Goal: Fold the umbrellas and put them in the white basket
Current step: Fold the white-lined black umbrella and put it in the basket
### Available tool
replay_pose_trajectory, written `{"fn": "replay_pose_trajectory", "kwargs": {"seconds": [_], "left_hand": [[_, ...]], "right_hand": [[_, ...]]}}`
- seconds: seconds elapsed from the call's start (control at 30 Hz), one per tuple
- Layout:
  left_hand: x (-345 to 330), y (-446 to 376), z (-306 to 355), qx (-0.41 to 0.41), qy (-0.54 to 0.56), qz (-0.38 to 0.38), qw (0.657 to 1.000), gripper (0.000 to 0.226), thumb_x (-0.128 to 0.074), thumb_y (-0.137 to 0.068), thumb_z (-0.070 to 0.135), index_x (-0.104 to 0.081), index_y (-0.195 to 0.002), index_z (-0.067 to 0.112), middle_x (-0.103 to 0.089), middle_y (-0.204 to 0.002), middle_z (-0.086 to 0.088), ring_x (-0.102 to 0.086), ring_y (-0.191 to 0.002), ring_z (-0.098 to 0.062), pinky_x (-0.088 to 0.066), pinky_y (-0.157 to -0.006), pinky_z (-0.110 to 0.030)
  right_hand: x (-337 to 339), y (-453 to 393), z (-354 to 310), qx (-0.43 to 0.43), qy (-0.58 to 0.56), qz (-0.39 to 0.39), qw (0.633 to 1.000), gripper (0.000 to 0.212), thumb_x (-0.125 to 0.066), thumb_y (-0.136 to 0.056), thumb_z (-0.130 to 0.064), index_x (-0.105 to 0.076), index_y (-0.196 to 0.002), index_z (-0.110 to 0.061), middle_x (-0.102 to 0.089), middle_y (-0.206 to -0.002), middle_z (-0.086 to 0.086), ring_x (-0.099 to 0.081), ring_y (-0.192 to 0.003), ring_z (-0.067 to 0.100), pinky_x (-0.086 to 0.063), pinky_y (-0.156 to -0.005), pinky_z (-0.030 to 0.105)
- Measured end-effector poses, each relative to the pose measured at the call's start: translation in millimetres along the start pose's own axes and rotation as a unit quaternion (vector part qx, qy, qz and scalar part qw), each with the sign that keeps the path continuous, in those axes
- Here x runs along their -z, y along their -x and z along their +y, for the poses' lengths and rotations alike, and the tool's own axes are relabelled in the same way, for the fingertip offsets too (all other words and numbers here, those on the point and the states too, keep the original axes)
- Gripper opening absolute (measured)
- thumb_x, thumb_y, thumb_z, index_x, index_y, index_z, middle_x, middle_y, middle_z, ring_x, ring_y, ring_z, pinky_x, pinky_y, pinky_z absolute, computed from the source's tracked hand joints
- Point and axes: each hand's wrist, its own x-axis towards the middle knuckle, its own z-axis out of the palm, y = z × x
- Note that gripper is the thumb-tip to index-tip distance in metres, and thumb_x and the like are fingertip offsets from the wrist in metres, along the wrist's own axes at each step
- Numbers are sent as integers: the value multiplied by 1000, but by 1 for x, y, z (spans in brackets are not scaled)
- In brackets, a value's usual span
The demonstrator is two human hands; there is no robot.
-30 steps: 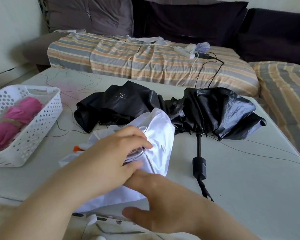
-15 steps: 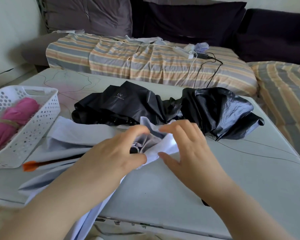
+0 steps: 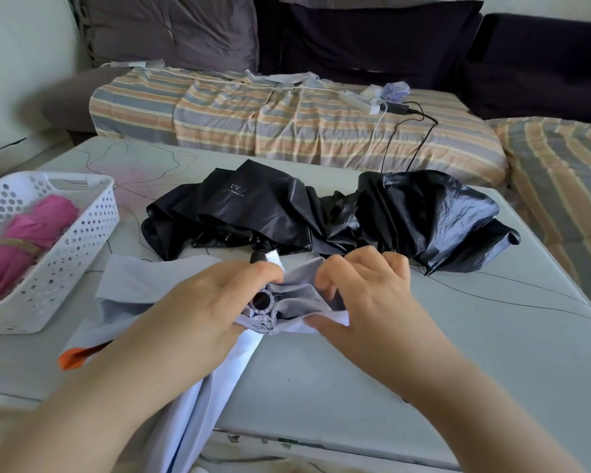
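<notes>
On the pale grey table (image 3: 355,370), the left hand (image 3: 198,312) grips the limp, light pale-lavender fabric umbrella (image 3: 287,302) round its stiff top end while the right hand (image 3: 365,295) pinches loose, probably slippery canopy folds, best gathered near the ribs.

the only legible marking is "uv", printed in pale letters on the canopy of the black umbrella (image 3: 287,206) lying on the surface (image 3: 423,353). a smaller line of print sits directly beneath it; its characters are too small to read.
</notes>
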Motion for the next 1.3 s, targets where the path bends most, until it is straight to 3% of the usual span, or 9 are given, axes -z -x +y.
{"fn": "replay_pose_trajectory", "kwargs": {"seconds": [0.1,0.2,0.4,0.53,0.67,0.8,0.97,1.1,1.3], "left_hand": [[-3,3,0,-7,-22,-1,1000,97,-64,-56,-17,-32,-117,51,-47,-93,23,-47,-78,-6,-39,-60,-9],[0,0,-1,-3,-19,1,1000,93,-62,-61,-17,-31,-114,53,-52,-92,15,-48,-81,-8,-42,-58,-16],[5,-1,1,14,32,6,999,75,-58,-79,-4,-24,-108,56,-58,-104,10,-53,-92,-6,-43,-76,-19],[8,1,-1,32,25,-1,999,77,-57,-76,-6,-27,-107,58,-58,-103,12,-51,-90,-6,-41,-79,-18],[6,3,-3,-4,-22,1,1000,89,-64,-59,-17,-38,-113,49,-58,-92,14,-47,-82,-5,-41,-66,-10],[4,-1,-5,-47,-39,-1,998,74,-55,-57,-11,-49,-111,38,-52,-99,21,-47,-84,-1,-38,-75,-10],[4,-3,-11,-68,-56,-10,996,68,-46,-54,-9,-51,-104,37,-47,-100,22,-45,-83,-1,-39,-65,-17],[6,-3,-12,-60,-54,-7,997,68,-47,-52,-9,-51,-104,36,-48,-102,21,-46,-83,1,-34,-68,-2],[3,-3,-14,-52,-47,-1,998,64,-46,-55,-6,-53,-102,37,-48,-100,23,-38,-79,6,-28,-70,5]], "right_hand": [[-4,-4,-12,31,4,-13,999,39,-74,-64,-44,-58,-95,-26,-58,-75,-14,-39,-82,10,-24,-73,28],[-8,-4,-10,71,8,-12,997,22,-81,-66,-24,-60,-67,-16,-45,-60,-4,-23,-67,9,-26,-63,26],[6,-5,4,74,41,-12,996,21,-59,-77,-30,-57,-60,-17,-48,-56,-4,-39,-67,14,-29,-68,30],[18,-3,25,3,149,-68,987,22,-51,-74,-41,-62,-60,-29,-49,-52,-13,-55,-70,19,-21,-70,31],[24,3,34,-34,107,-90,990,13,-58,-69,-44,-65,-63,-36,-48,-51,-12,-45,-76,12,-9,-67,26],[28,-3,26,0,138,-156,978,21,-51,-85,-46,-67,-79,-35,-56,-71,-17,-37,-94,11,-8,-72,28],[41,9,55,-166,227,-278,918,26,-47,-92,-56,-63,-106,-41,-50,-102,-17,-32,-117,16,-17,-92,34],[49,16,71,-173,37,-183,967,15,-65,-85,-42,-52,-78,-45,-40,-92,-20,-37,-103,12,-25,-90,28],[35,19,50,-170,-80,-296,936,41,-65,-81,-34,-43,-111,-50,-40,-115,-26,-35,-114,5,-37,-91,25]]}}
